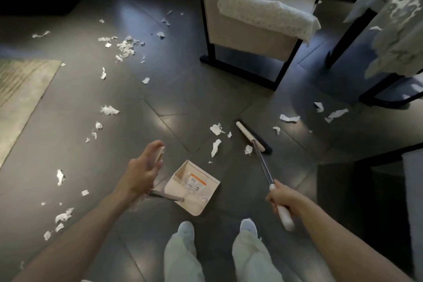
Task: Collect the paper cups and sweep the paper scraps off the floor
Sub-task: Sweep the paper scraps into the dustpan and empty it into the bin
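Gripping the broom [263, 167] with my R hand [283, 199], fingers wrapped round the white end; brush head is down on the floor [160, 98], ahead-right. L hand [139, 176] curls round the cream grip of the dustpan [194, 190], blurry tho. The pan sits on the floor btwn both hands, just ahead of my feet. Paper scraps [126, 47] lie scattered: a few beside the brush, most off left near the rug [20, 89].
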